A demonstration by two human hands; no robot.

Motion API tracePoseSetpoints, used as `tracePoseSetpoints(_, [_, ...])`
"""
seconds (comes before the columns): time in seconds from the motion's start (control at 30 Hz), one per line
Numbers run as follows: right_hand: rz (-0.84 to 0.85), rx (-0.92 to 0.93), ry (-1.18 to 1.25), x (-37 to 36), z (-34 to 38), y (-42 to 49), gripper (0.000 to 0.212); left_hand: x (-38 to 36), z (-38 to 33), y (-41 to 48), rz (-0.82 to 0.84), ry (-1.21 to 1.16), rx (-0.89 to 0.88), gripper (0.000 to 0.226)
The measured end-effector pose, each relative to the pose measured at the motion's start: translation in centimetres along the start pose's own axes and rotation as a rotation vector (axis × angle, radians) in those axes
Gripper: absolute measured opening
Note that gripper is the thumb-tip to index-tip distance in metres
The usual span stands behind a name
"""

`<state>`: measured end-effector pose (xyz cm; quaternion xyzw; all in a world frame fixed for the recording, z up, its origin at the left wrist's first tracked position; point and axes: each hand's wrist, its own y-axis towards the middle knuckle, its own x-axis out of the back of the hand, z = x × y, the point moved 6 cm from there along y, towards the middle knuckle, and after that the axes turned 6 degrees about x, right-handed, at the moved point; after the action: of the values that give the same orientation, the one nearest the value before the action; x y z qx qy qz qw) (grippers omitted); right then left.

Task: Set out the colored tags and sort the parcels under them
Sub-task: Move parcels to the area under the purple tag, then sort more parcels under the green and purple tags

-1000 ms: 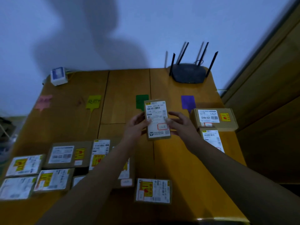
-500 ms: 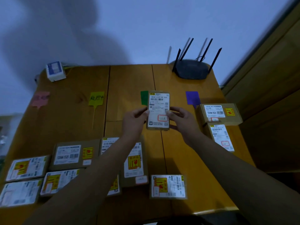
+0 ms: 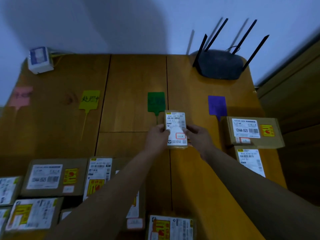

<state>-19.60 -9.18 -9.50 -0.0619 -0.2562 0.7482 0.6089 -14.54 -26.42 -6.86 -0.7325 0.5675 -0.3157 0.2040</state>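
Both hands, left hand (image 3: 156,135) and right hand (image 3: 199,137), pinch the long edges of a small labelled parcel (image 3: 175,129) from either side, fingers closed on it, holding it just below and right of the green tag (image 3: 156,101); whether it rests on the tabletop (image 3: 135,73) or is held slightly above cannot be told. Head view: four tags lie in a row, pink tag (image 3: 20,96), yellow tag (image 3: 89,99), green, and purple tag (image 3: 217,105). Two parcels (image 3: 251,132) sit under the purple tag; unsorted parcels (image 3: 52,177) crowd the near left edge. Judged best practice: read the red-stamped label, then set the parcel squarely beneath its matching tag without covering it. A router (image 3: 220,64) and a small white box (image 3: 40,60) stand at the far edge against a pale wall; lighting is dim.
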Motion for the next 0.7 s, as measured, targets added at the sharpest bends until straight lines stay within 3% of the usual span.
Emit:
tracePoseSetpoints(0.23, [-0.015,-0.002,-0.003,0.0,-0.3,0.4,0.039,0.3,0.2,0.1,-0.075,-0.064,0.048,0.025])
tracePoseSetpoints(0.3, [-0.085,0.049,-0.078,0.6,0.4,-0.7,0.040,1.3,-0.2,-0.9,-0.086,-0.080,0.019,0.045])
tracePoseSetpoints(0.43, [-0.153,0.226,-0.023,1.0,2.7,-4.2,0.011,4.8,-0.3,-3.9,-0.085,-0.073,-0.092,0.045])
tracePoseSetpoints(0.5, [-0.096,0.269,0.025,0.1,3.6,-6.4,0.013,6.8,0.4,-5.7,-0.054,-0.059,-0.134,0.037])
tracePoseSetpoints(0.6, [0.120,0.289,-0.006,-2.7,4.3,-10.3,0.017,10.3,2.2,-8.2,-0.056,-0.011,-0.186,0.027])
tracePoseSetpoints(0.7, [0.317,0.243,-0.162,-5.7,3.3,-14.3,0.021,13.5,4.8,-10.5,-0.109,0.220,-0.237,0.037])
